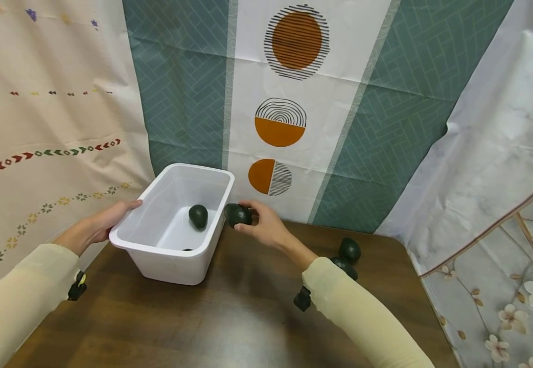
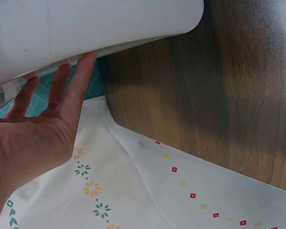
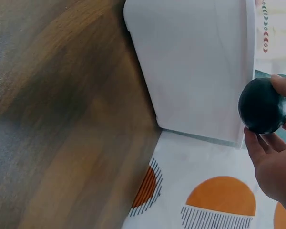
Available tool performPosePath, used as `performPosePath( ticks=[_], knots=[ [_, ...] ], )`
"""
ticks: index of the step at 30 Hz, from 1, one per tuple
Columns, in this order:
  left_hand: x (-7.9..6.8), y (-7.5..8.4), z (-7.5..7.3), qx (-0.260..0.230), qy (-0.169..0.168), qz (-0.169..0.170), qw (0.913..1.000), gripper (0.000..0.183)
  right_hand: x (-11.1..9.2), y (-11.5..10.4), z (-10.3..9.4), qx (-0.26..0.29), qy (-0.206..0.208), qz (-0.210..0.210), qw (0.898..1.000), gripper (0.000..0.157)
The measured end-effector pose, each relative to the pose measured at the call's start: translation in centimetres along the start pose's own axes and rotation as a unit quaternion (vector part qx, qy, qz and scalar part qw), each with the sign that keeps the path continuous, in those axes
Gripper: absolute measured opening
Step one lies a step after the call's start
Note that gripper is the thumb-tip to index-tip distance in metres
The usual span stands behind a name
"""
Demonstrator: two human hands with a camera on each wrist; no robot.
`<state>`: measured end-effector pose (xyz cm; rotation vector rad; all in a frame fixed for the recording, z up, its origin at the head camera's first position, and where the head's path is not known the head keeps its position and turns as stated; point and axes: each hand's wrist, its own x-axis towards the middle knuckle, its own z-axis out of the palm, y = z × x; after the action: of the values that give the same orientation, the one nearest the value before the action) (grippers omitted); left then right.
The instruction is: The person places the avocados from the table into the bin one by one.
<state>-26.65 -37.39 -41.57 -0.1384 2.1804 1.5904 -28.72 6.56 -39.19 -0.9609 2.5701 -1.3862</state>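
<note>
A white plastic bin stands at the left of the table. My left hand holds its left side, the thumb at the rim; in the left wrist view the fingers reach along the outer wall. My right hand grips a dark green avocado just outside the bin's right rim, also seen in the right wrist view, where thumb and fingertips pinch the avocado. Inside the bin lies another avocado. A dark sliver shows there behind the near rim, mostly hidden.
Two more avocados, one farther back and one partly behind the right sleeve, lie on the brown wooden table. Patterned cloths hang behind the table, at the left and at the right.
</note>
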Motion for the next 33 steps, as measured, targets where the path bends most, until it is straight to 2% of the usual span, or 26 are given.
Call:
performPosePath(
  ticks=[16, 33],
  knots=[
    [-0.2, 0.2, 0.0, 0.010, 0.007, 0.003, 0.9999, 0.077, 1.0, -1.5, 0.1, -0.015, 0.007, -0.017, 1.000, 0.062],
    [-0.2, 0.0, -0.1, 0.014, 0.009, 0.006, 0.9998, 0.077, 2.1, -2.5, 1.8, -0.021, -0.007, -0.050, 0.999, 0.061]
  ],
)
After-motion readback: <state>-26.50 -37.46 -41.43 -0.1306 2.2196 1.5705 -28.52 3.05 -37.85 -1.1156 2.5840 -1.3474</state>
